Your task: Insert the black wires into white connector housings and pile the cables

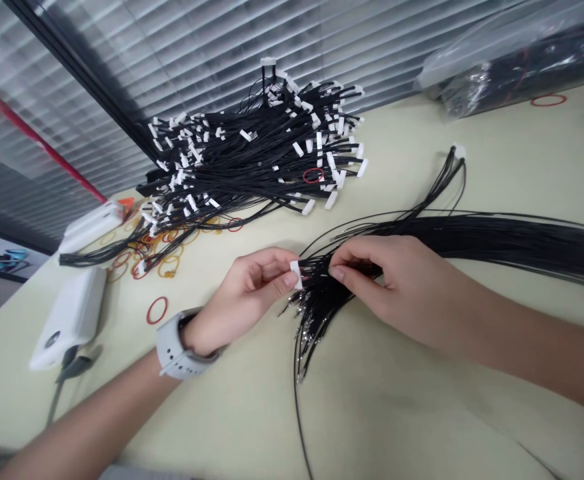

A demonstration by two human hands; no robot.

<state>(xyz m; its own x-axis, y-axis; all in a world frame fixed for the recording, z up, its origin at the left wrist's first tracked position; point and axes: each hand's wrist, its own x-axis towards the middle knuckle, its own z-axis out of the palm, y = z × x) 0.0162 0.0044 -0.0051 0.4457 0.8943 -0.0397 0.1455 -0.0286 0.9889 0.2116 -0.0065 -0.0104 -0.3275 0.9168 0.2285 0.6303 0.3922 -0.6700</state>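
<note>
A small white connector housing [297, 275] is pinched between the thumb and fingers of my left hand [259, 283], which wears a grey watch strap at the wrist. Just to its right, my right hand [387, 273] is closed in a pinch on a thin black wire near the housing; the wire's tip is hidden. Beneath both hands spreads a thick bundle of black wires [512, 241] with bare metal terminals [308, 333] at the near end. Whether a wire sits inside the housing, I cannot tell.
A big pile of black cables with white connectors [252, 153] lies at the back. Red and yellow rubber bands [169, 257] are scattered to the left, beside a white power bank [69, 320] with a cord. Plastic-wrapped cables [532, 70] rest by the window blinds [372, 47].
</note>
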